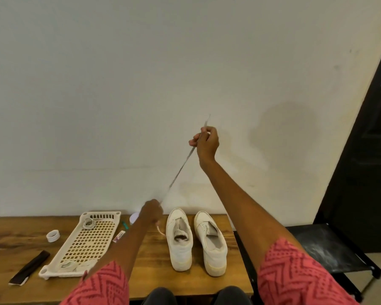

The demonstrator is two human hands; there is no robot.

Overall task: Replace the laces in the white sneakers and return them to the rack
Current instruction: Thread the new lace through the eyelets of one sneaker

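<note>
Two white sneakers stand side by side on the wooden table [154,256], heels toward me: the left sneaker [179,238] and the right sneaker [211,243], both without laces in their eyelets. A white lace [180,168] is stretched taut in the air between my hands. My right hand [206,142] is raised high in front of the wall and pinches the lace near its upper end. Just left of the sneakers, low over the table, my left hand [152,213] grips the lower part; a short lace end hangs below it.
A cream perforated tray [86,241] lies on the left with coiled laces at both ends. Near it are a white tape roll [52,235], a dark flat strip [29,268], a small packet [118,236] and a white lid [134,218]. A black chair [330,249] and dark door stand right.
</note>
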